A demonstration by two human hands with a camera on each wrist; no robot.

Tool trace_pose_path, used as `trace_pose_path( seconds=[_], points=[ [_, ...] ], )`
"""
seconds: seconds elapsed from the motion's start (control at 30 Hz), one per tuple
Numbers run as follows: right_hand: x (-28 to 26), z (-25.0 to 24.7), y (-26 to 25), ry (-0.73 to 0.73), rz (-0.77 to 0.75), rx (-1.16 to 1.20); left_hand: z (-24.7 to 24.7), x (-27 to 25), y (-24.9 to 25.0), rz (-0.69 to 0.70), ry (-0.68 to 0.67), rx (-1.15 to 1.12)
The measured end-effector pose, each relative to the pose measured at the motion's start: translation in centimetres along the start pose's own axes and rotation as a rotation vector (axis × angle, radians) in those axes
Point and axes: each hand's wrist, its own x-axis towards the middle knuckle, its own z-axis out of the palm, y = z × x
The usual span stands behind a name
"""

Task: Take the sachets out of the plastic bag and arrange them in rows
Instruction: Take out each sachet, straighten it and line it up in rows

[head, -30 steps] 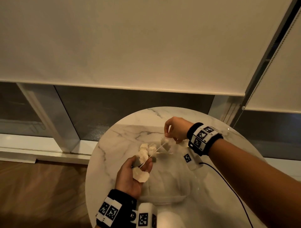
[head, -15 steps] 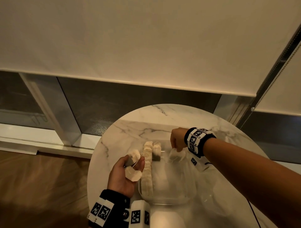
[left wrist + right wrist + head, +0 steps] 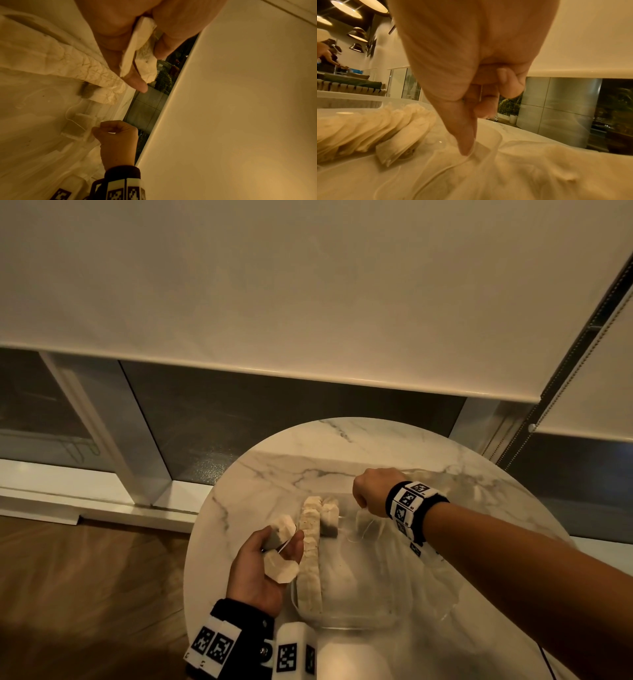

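Observation:
A row of pale tea sachets stands on edge along the left side of a clear plastic container on the marble table. My left hand hovers just left of that row and grips two sachets, also seen in the left wrist view. My right hand is at the container's far right corner. There it pinches the edge of one sachet with a loose string, my thumb pressing on it. The crumpled clear plastic bag lies under my right forearm.
The round marble table has bare surface beyond and left of the container. Its edge drops to a wooden floor on the left. A window with lowered blinds stands behind. Wrist-band cables trail along the right arm.
My right hand has drawn a sachet away from the left hand and lowered it to the container's far right corner. The left hand keeps its two sachets.

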Motion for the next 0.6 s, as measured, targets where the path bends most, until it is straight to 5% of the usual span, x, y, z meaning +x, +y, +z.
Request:
trace_pose_path(
  seconds=[0.37,0.6],
  points=[
    [-0.4,0.1,-0.6,0.040,-0.071,-0.199,0.0,-0.1,-0.2,0.017,0.010,0.006],
    [-0.8,0.0,0.4,0.136,0.086,0.092,0.5,-0.8,-0.4,0.026,-0.015,0.012]
  ],
)
